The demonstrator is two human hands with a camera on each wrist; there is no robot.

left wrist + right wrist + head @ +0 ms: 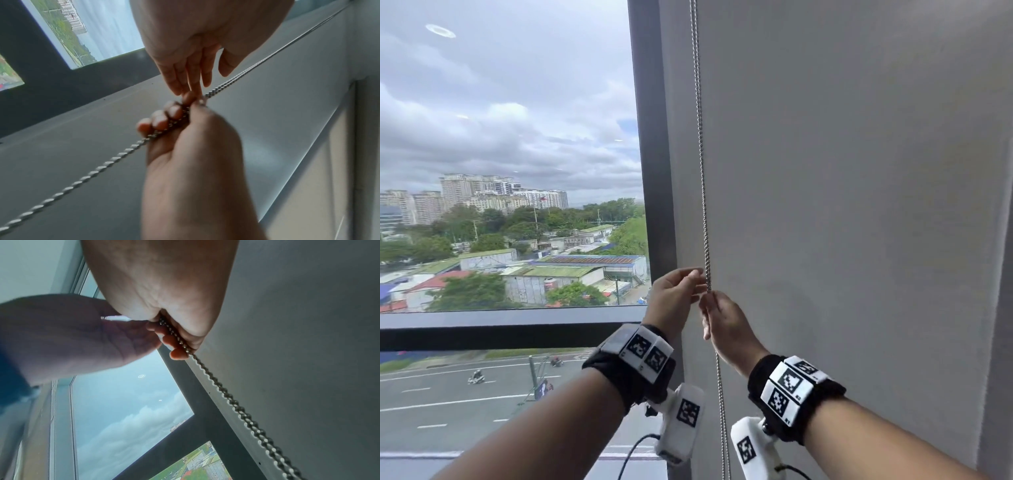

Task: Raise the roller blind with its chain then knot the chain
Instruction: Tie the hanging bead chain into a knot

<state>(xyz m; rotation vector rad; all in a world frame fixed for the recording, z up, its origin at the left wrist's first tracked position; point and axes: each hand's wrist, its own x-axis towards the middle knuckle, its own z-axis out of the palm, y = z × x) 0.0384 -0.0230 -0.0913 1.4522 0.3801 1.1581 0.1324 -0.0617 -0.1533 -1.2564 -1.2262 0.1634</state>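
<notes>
The grey roller blind (842, 205) hangs down over the right part of the window. Its metal bead chain (702, 171) runs along the blind's left edge as two strands side by side. My right hand (709, 303) grips the chain (226, 395) in a fist, fingers curled round both strands, at about sill height. My left hand (698, 279) sits just above it. In the left wrist view its fingers (185, 78) are straight and their tips touch the chain (218, 88) at the top of the right fist (174, 116), with the thumb held apart.
A dark vertical window frame (654, 171) stands just left of the chain, with a dark horizontal bar (500, 329) at sill height. Left of it is bare glass (500, 120) showing sky, buildings and a road. The chain (722, 428) hangs on below my wrists.
</notes>
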